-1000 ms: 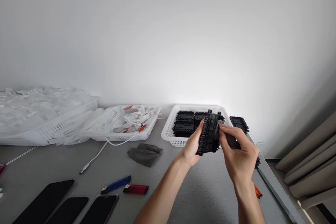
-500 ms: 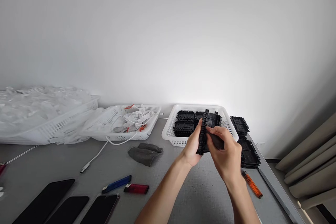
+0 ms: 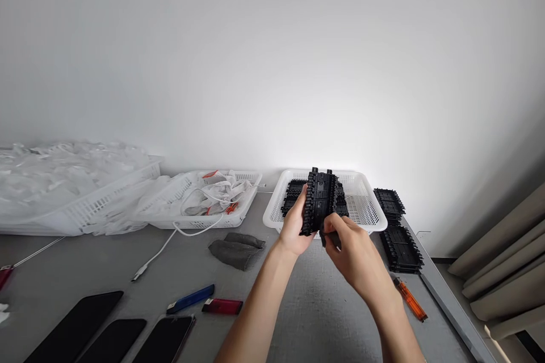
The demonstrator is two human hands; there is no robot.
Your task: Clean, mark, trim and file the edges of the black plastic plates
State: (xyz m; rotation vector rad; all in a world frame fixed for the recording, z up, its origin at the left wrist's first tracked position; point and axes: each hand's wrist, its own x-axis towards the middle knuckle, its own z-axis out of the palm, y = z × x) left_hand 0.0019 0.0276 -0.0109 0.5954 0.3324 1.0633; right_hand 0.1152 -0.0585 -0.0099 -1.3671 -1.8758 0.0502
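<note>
My left hand (image 3: 296,227) is wrapped round the left edge of a black plastic part (image 3: 321,198) with toothed sides, holding it tilted up above a white basket (image 3: 370,210). A dark grey cloth (image 3: 331,238) is bunched in my closed right hand (image 3: 353,249), against the part's lower right corner. Most of the cloth is hidden by the fingers. Similar black parts (image 3: 293,193) lie inside the basket, partly covered by the held one.
Two stacks of black parts (image 3: 402,249) stand right of the basket. A folded grey cloth (image 3: 236,250), blue lighter (image 3: 191,299), red lighter (image 3: 222,307) and orange lighter (image 3: 411,299) lie on the table. Left are phones (image 3: 164,340) and a basket (image 3: 191,222) with gloves and a cable.
The black part has shifted left and turned its flat face more toward me. My right hand with the cloth has moved left and down to the part's lower corner.
</note>
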